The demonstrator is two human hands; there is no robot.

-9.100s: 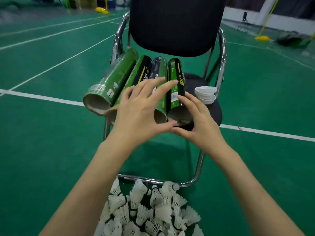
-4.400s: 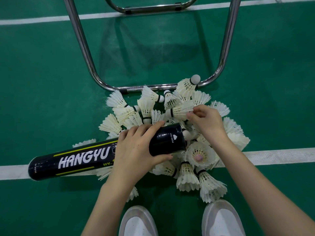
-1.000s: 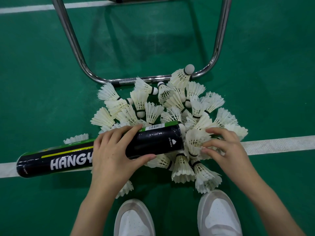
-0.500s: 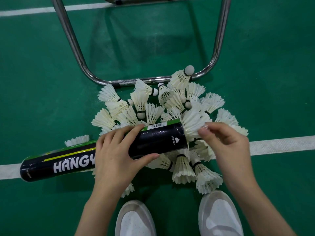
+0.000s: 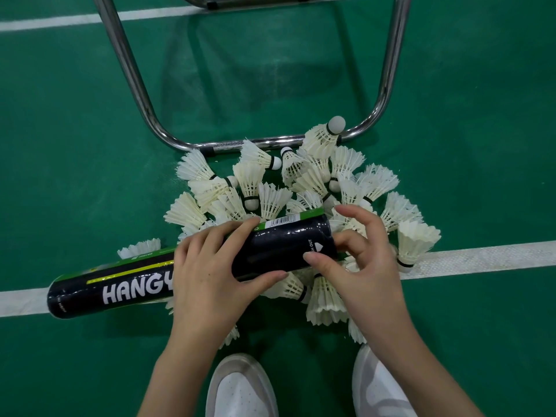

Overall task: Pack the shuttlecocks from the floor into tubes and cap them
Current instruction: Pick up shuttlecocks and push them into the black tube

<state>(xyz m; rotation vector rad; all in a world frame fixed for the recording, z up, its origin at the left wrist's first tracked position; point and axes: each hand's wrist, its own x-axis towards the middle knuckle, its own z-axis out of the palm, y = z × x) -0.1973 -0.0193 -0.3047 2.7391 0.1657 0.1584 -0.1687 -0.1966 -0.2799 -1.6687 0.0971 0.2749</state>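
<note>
Early in the job, by the look of it. One black-and-green shuttlecock tube (image 5: 192, 266) held roughly level above the pile, open mouth pointing right; left hand (image 5: 210, 275) wrapped round its middle, fingers over the top, thumb beneath. Right hand (image 5: 358, 254) at the mouth, thumb lying across the tube's near edge and fingers curled at the opening — probably pushing a shuttlecock in, though nothing of that shuttlecock shows past the rim, so cannot tell for sure what is pinched, if anything.

Impossible to tell how full the tube is; opaque wall, far-left end out of reach of the view. No cap in sight.

Plenty left to do: a heap of white feather shuttlecocks (image 5: 301, 188) spread on the green court floor (image 5: 75, 145), just near of the chrome chair frame (image 5: 144, 106), one of them (image 5: 325, 136) propped against the frame with cork up. A few strays too — one (image 5: 141, 246) left of the pile beside the tube, another (image 5: 415, 239) standing on the white court line (image 5: 481, 255) at right. White shoes (image 5: 240, 389) at the near edge, toes touching the heap.

Capping not yet begun.
</note>
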